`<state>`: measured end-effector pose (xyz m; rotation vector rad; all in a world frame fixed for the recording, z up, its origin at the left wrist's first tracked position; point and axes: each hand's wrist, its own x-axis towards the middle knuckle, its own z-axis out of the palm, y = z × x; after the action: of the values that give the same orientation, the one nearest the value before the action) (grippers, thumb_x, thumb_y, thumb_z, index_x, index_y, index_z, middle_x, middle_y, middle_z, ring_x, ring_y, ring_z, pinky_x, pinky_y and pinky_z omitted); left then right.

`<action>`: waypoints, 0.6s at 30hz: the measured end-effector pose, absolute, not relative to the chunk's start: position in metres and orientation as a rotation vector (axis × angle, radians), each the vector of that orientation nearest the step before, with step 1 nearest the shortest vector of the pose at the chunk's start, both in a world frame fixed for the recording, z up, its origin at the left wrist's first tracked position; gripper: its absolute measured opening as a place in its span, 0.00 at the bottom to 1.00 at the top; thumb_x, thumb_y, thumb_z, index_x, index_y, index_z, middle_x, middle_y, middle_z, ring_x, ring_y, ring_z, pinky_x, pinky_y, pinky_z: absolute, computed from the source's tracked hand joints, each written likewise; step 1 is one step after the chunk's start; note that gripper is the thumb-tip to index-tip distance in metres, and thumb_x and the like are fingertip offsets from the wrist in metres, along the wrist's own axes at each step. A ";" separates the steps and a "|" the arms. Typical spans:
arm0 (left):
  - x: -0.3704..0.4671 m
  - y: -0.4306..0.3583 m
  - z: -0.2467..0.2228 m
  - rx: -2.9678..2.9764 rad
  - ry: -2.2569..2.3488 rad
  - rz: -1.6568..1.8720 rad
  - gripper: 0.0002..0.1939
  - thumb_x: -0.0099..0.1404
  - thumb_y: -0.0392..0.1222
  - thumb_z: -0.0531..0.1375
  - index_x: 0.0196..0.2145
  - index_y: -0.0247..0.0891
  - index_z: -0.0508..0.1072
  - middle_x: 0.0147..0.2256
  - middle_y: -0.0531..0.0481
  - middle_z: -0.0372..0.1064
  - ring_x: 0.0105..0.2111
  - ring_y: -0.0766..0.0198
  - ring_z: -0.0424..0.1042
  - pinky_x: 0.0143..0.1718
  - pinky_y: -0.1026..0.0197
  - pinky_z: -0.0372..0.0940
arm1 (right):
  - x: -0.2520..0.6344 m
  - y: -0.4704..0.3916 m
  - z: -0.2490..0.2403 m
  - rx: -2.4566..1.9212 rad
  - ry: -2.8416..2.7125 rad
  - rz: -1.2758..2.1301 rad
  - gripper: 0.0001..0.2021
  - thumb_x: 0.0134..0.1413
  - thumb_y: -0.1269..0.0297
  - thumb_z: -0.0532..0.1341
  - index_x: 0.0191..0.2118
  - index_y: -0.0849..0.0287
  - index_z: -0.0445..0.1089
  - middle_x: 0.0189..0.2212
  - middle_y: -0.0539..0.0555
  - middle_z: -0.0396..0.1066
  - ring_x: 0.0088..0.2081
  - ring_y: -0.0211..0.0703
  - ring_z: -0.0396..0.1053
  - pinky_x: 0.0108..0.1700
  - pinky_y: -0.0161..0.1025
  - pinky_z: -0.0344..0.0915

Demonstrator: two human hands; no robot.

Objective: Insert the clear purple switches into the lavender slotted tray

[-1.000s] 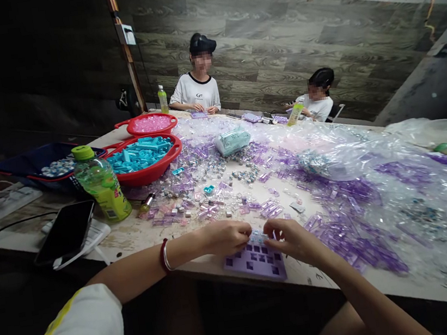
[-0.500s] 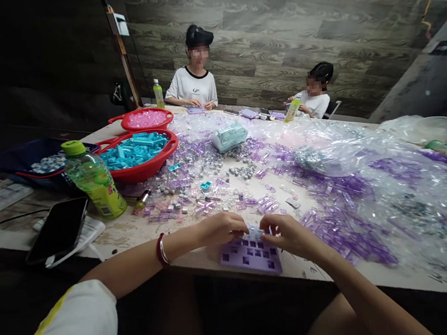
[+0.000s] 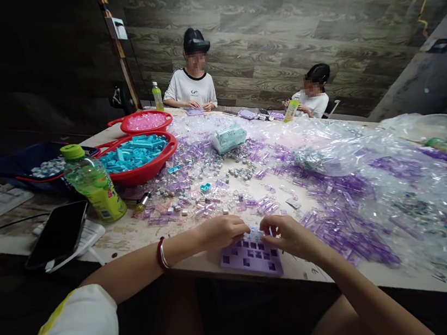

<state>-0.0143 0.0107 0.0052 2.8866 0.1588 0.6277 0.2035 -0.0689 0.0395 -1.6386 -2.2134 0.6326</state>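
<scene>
A purple plate with square holes point(image 3: 250, 259) lies at the table's near edge. Clear pieces point(image 3: 254, 234) sit on its far part, between my two hands. My left hand point(image 3: 225, 230) is closed at the plate's far left corner, fingers pressed together; what they hold is hidden. My right hand point(image 3: 283, 231) is at the far right corner with its fingers curled in, thumb and fingertips at the clear pieces. Whatever lies between those fingertips is too small to name. Beyond the hands are scattered clear and purple pieces point(image 3: 267, 204).
Left are a red basket of blue parts point(image 3: 146, 173), a drink bottle point(image 3: 101, 192) and a phone point(image 3: 57, 233). A wrapped packet point(image 3: 228, 138) lies mid-table. Purple pieces point(image 3: 351, 233) spread at right. Two people point(image 3: 194, 89) sit across the table.
Both hands remain almost in place at the plate. The view has shifted slightly, and the person at the far left has lowered their head.
</scene>
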 end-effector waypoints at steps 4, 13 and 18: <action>-0.015 0.010 0.005 2.897 0.193 0.576 0.06 0.65 0.33 0.54 0.38 0.34 0.70 0.32 0.47 0.69 0.32 0.64 0.68 0.34 0.65 0.63 | 0.204 -0.069 0.037 -1.656 -2.223 0.586 0.02 0.49 0.67 0.60 0.32 0.57 0.68 0.29 0.51 0.70 0.30 0.41 0.66 0.32 0.36 0.62; -0.015 0.016 0.002 2.815 0.213 0.744 0.12 0.61 0.41 0.59 0.41 0.33 0.67 0.38 0.43 0.69 0.37 0.61 0.69 0.37 0.62 0.65 | 0.198 -0.068 0.038 -1.514 -2.185 0.412 0.02 0.49 0.68 0.59 0.32 0.57 0.66 0.26 0.51 0.68 0.28 0.41 0.65 0.32 0.38 0.63; -0.018 0.017 0.015 2.825 0.256 0.671 0.22 0.56 0.49 0.64 0.43 0.33 0.65 0.40 0.40 0.68 0.41 0.55 0.68 0.41 0.56 0.64 | 0.177 -0.072 0.033 -1.448 -2.170 0.310 0.06 0.51 0.67 0.59 0.37 0.56 0.65 0.29 0.52 0.70 0.30 0.43 0.67 0.33 0.40 0.64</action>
<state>-0.0179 0.0165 0.0148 2.8248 0.2561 0.6712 0.1768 -0.0720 0.0335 -1.4479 -2.1703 0.3100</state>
